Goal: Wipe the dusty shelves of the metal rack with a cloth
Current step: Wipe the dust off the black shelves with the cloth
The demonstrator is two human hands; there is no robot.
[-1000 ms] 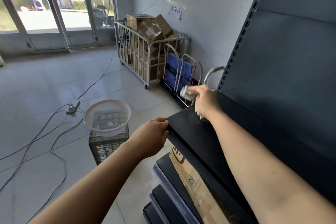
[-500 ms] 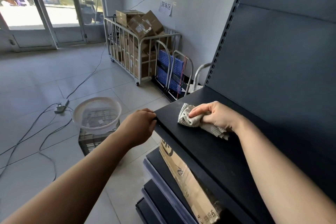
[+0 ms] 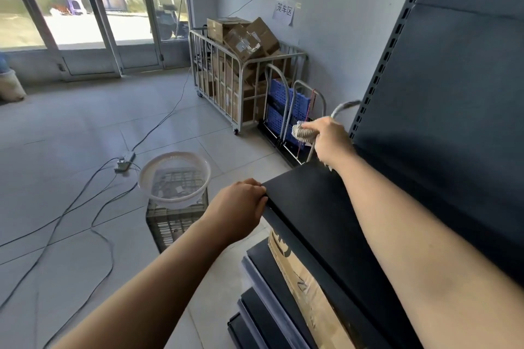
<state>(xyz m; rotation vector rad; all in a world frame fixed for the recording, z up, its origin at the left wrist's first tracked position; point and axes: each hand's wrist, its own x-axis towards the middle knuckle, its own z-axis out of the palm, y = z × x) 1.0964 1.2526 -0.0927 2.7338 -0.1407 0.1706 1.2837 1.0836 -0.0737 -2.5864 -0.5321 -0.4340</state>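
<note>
A dark metal rack fills the right side, and its black shelf [image 3: 309,207] runs toward me from the centre. My left hand [image 3: 241,211] grips the shelf's near left corner. At the far end of the shelf, my right hand [image 3: 330,140] holds a bunched striped cloth [image 3: 302,132], lifted just past the shelf's far edge beside the perforated upright [image 3: 380,65]. Lower black shelves [image 3: 255,306] and a cardboard sheet [image 3: 306,286] show beneath.
A white plastic basin [image 3: 174,183] rests on a grey crate [image 3: 175,221] to the left of the rack. Cables and a power strip [image 3: 124,161] cross the tiled floor. A cage trolley of cardboard boxes [image 3: 241,71] and folded hand carts [image 3: 289,113] stand by the wall.
My right hand has swept the cloth from the middle of the shelf out to its far end and lifted it off the surface. My left hand has kept its grip on the corner.
</note>
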